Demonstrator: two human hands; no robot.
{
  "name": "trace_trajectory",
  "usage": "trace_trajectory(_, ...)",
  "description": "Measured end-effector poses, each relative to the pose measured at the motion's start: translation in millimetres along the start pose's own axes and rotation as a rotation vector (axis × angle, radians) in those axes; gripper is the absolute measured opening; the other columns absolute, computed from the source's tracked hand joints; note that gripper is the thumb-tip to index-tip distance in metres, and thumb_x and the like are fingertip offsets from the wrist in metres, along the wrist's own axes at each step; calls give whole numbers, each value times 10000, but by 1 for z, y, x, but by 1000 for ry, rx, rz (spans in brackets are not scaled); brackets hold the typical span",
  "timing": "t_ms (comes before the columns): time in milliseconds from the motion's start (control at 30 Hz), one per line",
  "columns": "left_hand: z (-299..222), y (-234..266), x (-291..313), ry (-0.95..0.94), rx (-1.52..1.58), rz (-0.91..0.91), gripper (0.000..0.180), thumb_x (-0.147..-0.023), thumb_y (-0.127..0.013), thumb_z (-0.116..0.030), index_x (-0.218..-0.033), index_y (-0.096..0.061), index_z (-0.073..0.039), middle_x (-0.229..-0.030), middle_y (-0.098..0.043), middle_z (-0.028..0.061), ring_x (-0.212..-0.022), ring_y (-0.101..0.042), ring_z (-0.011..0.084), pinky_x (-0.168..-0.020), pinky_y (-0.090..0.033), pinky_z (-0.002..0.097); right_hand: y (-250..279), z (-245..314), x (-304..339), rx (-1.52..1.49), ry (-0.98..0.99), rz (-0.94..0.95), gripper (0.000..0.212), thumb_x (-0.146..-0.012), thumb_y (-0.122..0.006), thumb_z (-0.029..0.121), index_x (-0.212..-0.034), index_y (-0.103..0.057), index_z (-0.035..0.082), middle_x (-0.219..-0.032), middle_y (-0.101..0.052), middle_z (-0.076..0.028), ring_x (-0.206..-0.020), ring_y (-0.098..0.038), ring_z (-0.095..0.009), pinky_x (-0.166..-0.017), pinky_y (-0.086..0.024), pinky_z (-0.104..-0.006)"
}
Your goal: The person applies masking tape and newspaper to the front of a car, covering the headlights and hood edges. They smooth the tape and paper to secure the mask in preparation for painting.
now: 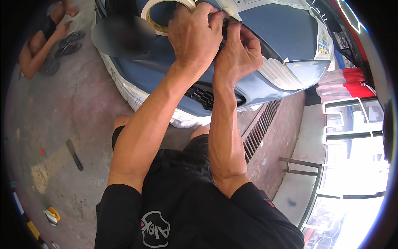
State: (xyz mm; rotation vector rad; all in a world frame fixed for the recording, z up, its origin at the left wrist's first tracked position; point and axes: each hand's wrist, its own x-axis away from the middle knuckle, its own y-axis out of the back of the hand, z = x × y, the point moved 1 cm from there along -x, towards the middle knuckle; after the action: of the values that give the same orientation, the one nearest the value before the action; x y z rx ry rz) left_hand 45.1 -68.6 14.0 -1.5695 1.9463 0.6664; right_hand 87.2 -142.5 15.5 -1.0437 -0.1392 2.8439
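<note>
Both my arms reach forward to the front of a blue-grey car (265, 33). My left hand (195, 39) is closed, with a roll of masking tape (145, 17) held against its outer side. Close beside it, my right hand (240, 52) has thumb and fingers pinched together at a dark gap in the bodywork. What lies between those fingertips is hidden. Just above them ends a pale tape edge (233, 12), joined to masking paper (261, 3) on the hood. Overlapping tape strips (278, 74) cover an area right of my right hand.
A black grille (201, 96) sits low on the car. Another person's arm (43, 50) shows at upper left, near dark sandals (68, 43). On the floor lie a scraper (74, 155) and a yellow-and-white object (52, 216). A drain grate (261, 128) runs at right, before glass panels (352, 166).
</note>
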Motion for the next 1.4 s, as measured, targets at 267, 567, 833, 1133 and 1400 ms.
trace_trajectory(267, 5, -1, -5, 203, -85, -23, 343, -922, -863, -401, -1057, -751, -107, -1040, -686, 170, -953, -690, 384, -825, -527, 519, 11, 11, -12, 141, -212, 149, 478, -960, -885, 417, -826, -797, -33, -606, -669, -36, -559, -571, -92, -581, -467, -276)
trace_trajectory(567, 9, 47, 29, 178, -61, 21, 345, -954, -826, -326, -1157, -695, -79, -1094, -672, 215, -993, -682, 437, -842, -518, 540, -7, 16, -17, 374, -57, 255, 556, -911, -904, 487, -753, -798, -36, -564, -664, -53, -497, -575, -112, -535, -476, -300)
trace_trajectory(833, 0, 89, 77, 341, 230, 168, 596, -1015, -683, -132, -1543, -431, -15, -1061, -672, 201, -856, -713, 366, -763, -568, 479, -4, 22, -17, 456, -57, 263, 579, -920, -845, 517, -706, -795, -18, -538, -650, -44, -532, -604, -122, -616, -514, -317)
trace_trajectory(1133, -4, 104, 78, 209, 231, 342, 881, -943, -470, 62, -1760, -161, -51, -1103, -629, 167, -980, -633, 286, -952, -533, 424, 25, 15, -23, 392, -169, 248, 553, -938, -795, 576, -841, -859, 35, -579, -706, -36, -570, -691, -215, -691, -559, -372)
trace_trajectory(1400, -5, 108, 91, 113, 159, 427, 913, -915, -557, 10, -1743, -174, -16, -1043, -711, 218, -853, -753, 393, -832, -594, 473, 12, 22, -27, 612, -48, 330, 566, -957, -788, 573, -819, -851, 28, -563, -697, -47, -551, -680, -193, -653, -547, -378)
